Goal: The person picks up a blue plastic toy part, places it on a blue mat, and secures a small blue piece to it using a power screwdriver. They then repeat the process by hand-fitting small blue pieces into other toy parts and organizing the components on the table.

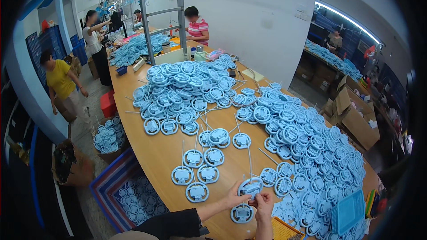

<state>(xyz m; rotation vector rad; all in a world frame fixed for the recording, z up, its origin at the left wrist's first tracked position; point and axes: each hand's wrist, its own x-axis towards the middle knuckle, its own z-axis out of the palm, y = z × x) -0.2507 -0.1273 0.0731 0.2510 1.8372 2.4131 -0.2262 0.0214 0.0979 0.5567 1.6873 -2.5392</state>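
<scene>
the left hand (235, 195) and right hand (263, 202) meet low over the near edge of the table (151, 151), both pinching one light blue plastic wheel (250, 187), the left at its rim, the right at its lower edge where the fingertips press together. the wheel is lifted just clear of the table, with a thin white stick (249, 160) rising from it. it looks light and stiff, a moulded ring with a slim hub, probably best taken by the rim; the stick seems likely to bend. another wheel (242, 214) lies just below the hands, a loose row of finished wheels (195, 173) to the left, and a large heap of wheels (307, 151) to the right. a blue tray (349, 211) and a yellow basket (284, 230) sit by the right forearm, the basket cut off by the frame. what the fingers do at the hub is too small to make out. other people work at the far end.
</scene>
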